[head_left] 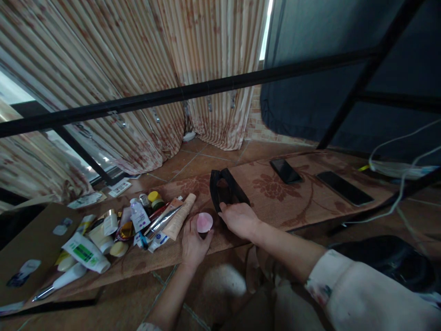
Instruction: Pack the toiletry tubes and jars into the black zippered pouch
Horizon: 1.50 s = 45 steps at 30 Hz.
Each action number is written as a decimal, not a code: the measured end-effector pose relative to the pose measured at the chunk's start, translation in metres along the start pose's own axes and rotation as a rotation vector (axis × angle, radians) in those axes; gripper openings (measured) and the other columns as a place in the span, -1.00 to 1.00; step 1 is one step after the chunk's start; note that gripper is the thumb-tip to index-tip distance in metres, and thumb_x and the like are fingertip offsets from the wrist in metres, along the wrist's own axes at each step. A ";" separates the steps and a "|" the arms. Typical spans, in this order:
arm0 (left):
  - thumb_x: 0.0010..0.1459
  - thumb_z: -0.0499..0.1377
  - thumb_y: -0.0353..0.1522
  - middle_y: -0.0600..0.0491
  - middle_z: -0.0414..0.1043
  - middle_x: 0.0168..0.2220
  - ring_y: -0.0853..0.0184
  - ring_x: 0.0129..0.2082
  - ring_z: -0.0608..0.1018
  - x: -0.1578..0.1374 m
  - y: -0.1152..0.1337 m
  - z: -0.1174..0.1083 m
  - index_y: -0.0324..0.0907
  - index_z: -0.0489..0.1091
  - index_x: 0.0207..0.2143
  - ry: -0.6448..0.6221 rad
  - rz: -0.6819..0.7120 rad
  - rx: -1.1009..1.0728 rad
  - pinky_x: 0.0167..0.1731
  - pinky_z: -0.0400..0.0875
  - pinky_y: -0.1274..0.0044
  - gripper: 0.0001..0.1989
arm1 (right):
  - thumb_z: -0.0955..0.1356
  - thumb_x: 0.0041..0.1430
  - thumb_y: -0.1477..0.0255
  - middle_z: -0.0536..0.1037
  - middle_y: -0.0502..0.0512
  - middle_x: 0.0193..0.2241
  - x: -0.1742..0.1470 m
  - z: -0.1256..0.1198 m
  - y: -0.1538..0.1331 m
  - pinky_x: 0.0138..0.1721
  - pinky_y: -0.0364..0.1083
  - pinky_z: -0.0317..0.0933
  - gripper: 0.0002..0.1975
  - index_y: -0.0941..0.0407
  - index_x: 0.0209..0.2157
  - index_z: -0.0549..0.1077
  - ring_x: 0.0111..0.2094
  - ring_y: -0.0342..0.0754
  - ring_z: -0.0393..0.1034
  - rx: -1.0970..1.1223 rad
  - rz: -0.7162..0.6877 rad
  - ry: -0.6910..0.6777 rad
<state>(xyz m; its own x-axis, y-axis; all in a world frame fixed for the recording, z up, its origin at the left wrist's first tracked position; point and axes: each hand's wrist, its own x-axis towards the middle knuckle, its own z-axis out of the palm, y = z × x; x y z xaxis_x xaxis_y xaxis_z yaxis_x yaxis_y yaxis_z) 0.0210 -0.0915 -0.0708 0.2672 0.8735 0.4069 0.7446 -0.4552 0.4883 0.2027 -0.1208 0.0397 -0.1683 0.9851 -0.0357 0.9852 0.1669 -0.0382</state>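
My left hand (193,243) is closed around a small round container with a pink top (204,222), near the front edge of the cloth-covered bench. To its right, my right hand (239,220) grips the near edge of a black pouch (214,186), whose mouth gapes upward. The fingers of my right hand are partly hidden inside or behind the pouch's edge. Beside my left hand lies a pile of cosmetics, with a beige tube (179,217), a silver tube (166,218), a white and green tube (86,252) and a yellow-lidded jar (154,198).
Two dark phones, one nearer (285,171) and one farther right (344,187), lie on the brown patterned cloth (265,209). A cardboard box (37,243) stands at the left end. A black metal bar (206,87) crosses before the curtains. White cables (401,188) hang at right.
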 end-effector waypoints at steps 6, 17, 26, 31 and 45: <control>-0.01 0.21 -0.17 -0.13 0.30 -0.03 0.06 0.02 0.38 0.000 0.002 0.000 -0.20 0.18 0.08 0.037 -0.031 0.020 0.02 0.31 0.23 -0.38 | 0.11 0.33 0.34 0.57 0.27 -0.29 0.000 -0.002 -0.001 -0.35 -0.09 0.28 -0.71 0.20 -0.11 0.30 -0.27 0.05 0.51 0.004 0.009 -0.014; -0.04 0.23 -0.14 -0.11 0.28 -0.08 0.07 -0.03 0.38 -0.002 0.002 -0.001 -0.20 0.21 0.06 0.048 -0.071 0.079 -0.05 0.36 0.25 -0.37 | 0.11 0.32 0.34 0.57 0.28 -0.29 -0.001 -0.004 -0.001 -0.34 -0.10 0.28 -0.71 0.20 -0.12 0.30 -0.26 0.04 0.50 0.004 0.012 -0.024; -0.08 0.27 -0.16 -0.10 0.27 -0.07 0.09 -0.03 0.37 -0.002 0.002 0.000 -0.19 0.21 0.06 0.061 -0.079 0.062 -0.02 0.34 0.25 -0.34 | 0.07 0.34 0.33 0.56 0.36 -0.26 -0.001 -0.007 -0.003 -0.25 -0.10 0.27 -0.67 0.23 -0.09 0.29 -0.22 0.02 0.50 0.010 0.026 -0.073; -0.11 0.29 -0.17 -0.11 0.26 -0.06 0.07 -0.01 0.36 -0.002 0.000 0.000 -0.18 0.19 0.07 0.084 -0.074 0.034 0.01 0.32 0.23 -0.30 | 0.07 0.34 0.33 0.56 0.36 -0.25 -0.001 -0.008 -0.003 -0.25 -0.11 0.27 -0.66 0.24 -0.09 0.30 -0.21 0.02 0.50 0.014 0.033 -0.088; -0.06 0.27 -0.26 -0.11 0.19 0.04 0.09 0.09 0.31 -0.001 0.002 -0.006 -0.12 0.16 0.13 0.141 -0.038 -0.069 0.06 0.28 0.27 -0.33 | 0.07 0.34 0.31 0.56 0.37 -0.25 -0.002 -0.010 -0.005 -0.25 -0.10 0.27 -0.65 0.23 -0.08 0.29 -0.21 0.03 0.50 -0.006 0.041 -0.111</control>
<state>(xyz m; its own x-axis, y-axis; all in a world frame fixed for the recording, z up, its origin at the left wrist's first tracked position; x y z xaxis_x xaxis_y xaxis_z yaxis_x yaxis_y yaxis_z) 0.0186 -0.0943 -0.0662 0.1479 0.8595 0.4892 0.7077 -0.4375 0.5548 0.1982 -0.1230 0.0504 -0.1303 0.9805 -0.1472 0.9914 0.1275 -0.0281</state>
